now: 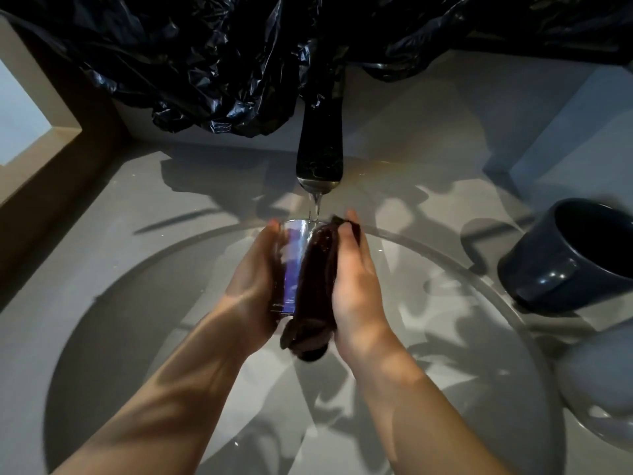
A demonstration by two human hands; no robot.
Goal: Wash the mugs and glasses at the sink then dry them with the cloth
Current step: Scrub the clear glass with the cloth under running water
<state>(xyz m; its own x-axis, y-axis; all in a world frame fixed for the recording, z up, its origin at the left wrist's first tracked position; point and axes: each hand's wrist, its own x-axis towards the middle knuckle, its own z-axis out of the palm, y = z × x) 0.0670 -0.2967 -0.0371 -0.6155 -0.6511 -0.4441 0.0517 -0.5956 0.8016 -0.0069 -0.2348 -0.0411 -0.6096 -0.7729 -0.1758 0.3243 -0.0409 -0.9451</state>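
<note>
My left hand [255, 269] wraps the glass [291, 265], its mouth tipped away from me so the stream from the tap [320, 145], just beyond my fingertips, meets the rim. My right hand [356, 279] grips the cloth [317, 289] and presses it along the glass's far side. Squeezed between both palms, the wet glass cannot slip. I hold it all over the sink [137, 337] to catch run-off. A mug [575, 255] sits tilted, well right of my right hand, probably waiting its turn.
</note>
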